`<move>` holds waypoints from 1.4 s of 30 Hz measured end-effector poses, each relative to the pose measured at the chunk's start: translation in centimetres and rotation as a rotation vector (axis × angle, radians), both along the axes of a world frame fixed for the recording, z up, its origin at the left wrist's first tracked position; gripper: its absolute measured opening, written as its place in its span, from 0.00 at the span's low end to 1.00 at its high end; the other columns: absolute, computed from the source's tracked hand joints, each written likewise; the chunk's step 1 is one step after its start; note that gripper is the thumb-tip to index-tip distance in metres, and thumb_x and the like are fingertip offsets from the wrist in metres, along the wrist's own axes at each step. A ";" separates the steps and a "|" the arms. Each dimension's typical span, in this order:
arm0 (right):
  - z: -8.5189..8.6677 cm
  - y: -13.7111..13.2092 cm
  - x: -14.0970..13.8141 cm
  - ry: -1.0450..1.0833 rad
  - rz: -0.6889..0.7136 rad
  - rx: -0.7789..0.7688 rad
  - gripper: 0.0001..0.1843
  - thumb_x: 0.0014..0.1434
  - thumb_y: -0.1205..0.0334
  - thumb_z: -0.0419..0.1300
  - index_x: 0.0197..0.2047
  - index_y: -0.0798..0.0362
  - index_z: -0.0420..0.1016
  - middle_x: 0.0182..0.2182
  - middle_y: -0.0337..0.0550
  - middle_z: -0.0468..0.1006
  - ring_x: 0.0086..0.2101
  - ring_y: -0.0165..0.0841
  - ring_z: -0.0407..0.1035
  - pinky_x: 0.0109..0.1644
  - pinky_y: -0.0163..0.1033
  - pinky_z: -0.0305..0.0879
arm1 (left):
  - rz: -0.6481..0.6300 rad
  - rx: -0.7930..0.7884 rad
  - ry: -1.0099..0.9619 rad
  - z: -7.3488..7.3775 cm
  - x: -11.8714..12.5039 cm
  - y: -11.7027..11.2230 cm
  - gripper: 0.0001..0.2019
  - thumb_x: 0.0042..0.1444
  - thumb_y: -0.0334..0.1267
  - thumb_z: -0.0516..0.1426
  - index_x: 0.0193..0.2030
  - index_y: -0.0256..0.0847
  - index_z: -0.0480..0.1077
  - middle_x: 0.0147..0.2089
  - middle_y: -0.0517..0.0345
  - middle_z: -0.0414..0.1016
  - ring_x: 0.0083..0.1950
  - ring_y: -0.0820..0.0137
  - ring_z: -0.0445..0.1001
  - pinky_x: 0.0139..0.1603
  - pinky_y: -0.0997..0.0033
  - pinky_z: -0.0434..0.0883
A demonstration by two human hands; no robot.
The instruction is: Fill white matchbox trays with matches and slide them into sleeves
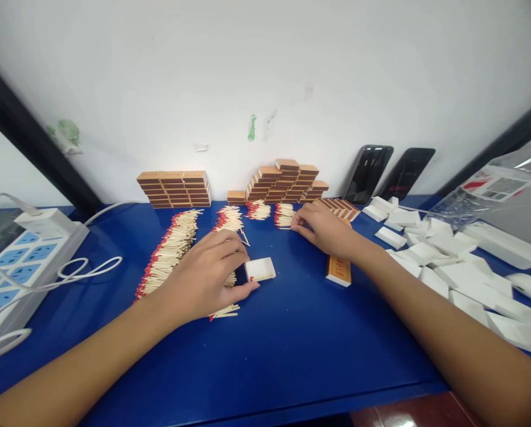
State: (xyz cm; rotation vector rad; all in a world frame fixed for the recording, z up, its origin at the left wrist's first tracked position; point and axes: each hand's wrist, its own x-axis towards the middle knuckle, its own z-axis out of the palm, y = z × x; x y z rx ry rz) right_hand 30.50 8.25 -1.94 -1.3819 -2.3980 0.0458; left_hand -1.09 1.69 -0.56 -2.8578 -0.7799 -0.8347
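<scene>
A small white matchbox tray (266, 268) lies on the blue table with a few red-tipped matches inside along its near side. My left hand (214, 267) curls around the tray's left end, thumb at the near side and fingers at the far side. Beside a small pile of matches (284, 216), my right hand (321, 225) has thumb and forefinger drawn together at the sticks' right ends. Whatever is between those fingertips is too small to make out. Under the right wrist lies an orange matchbox (339, 270), partly covered.
Long match rows (170, 249) lie at left, partly behind my left hand. Matchbox stacks (174, 190) and more boxes (285, 184) line the wall. White trays (447, 255) heap at right, near two phones (367, 175) and a mouse (530, 286). A power strip (25, 267) stands left.
</scene>
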 end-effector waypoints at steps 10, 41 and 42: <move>0.2 0.0 -0.4 0.013 0.018 0.005 0.07 0.68 0.62 0.59 0.38 0.51 0.76 0.37 0.50 0.77 0.42 0.44 0.68 0.49 0.47 0.64 | -0.005 -0.006 0.013 0.0 -0.1 0.1 0.12 0.66 0.45 0.65 0.45 0.38 0.79 0.47 0.48 0.82 0.56 0.56 0.77 0.58 0.53 0.77; 2.2 -5.8 -5.9 -0.016 0.227 0.097 0.09 0.73 0.66 0.58 0.38 0.51 0.74 0.38 0.47 0.76 0.42 0.41 0.68 0.47 0.45 0.65 | 0.109 0.085 -0.010 -0.2 0.0 0.2 0.12 0.66 0.47 0.64 0.44 0.38 0.78 0.44 0.50 0.83 0.51 0.56 0.77 0.54 0.53 0.75; 2.1 -5.9 -6.0 -0.021 0.237 0.106 0.09 0.73 0.66 0.58 0.38 0.51 0.74 0.38 0.47 0.76 0.42 0.41 0.68 0.47 0.45 0.65 | 0.104 0.084 -0.014 -0.2 0.0 0.3 0.12 0.66 0.47 0.64 0.43 0.38 0.78 0.44 0.50 0.83 0.51 0.57 0.77 0.54 0.54 0.76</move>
